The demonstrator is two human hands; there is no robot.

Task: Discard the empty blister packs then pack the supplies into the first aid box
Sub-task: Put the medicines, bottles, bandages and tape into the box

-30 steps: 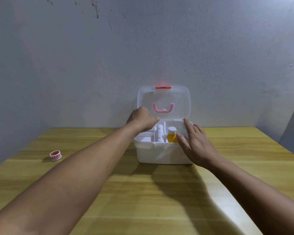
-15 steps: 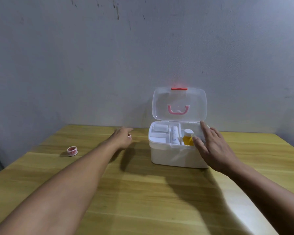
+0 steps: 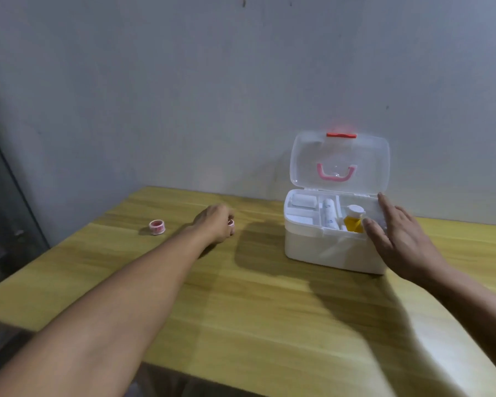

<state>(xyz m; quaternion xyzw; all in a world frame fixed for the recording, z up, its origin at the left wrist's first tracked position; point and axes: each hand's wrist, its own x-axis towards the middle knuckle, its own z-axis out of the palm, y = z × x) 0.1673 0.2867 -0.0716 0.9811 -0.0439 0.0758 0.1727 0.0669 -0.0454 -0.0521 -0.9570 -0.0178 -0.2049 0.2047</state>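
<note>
The white first aid box (image 3: 324,250) stands open at the back right of the table, its clear lid (image 3: 307,156) with a pink handle leaning on the wall. Inside lie a white bandage roll (image 3: 303,201), a white tube (image 3: 329,212) and a yellow bottle (image 3: 353,222) with a white cap. My right hand (image 3: 398,239) rests flat on the box's front right rim, fingers straight. My left hand (image 3: 214,223) is low over the table left of the box, its fingers curled round a small pink-and-white tape roll (image 3: 231,223). A second tape roll (image 3: 157,227) lies farther left.
The wooden table (image 3: 241,296) meets a grey wall at the back. Its left and front edges are in view. A dark frame (image 3: 9,190) leans beside the table on the far left.
My left hand has left the box and swung left across the table, now curled round a small tape roll. My view has turned left. My right hand has stayed on the box.
</note>
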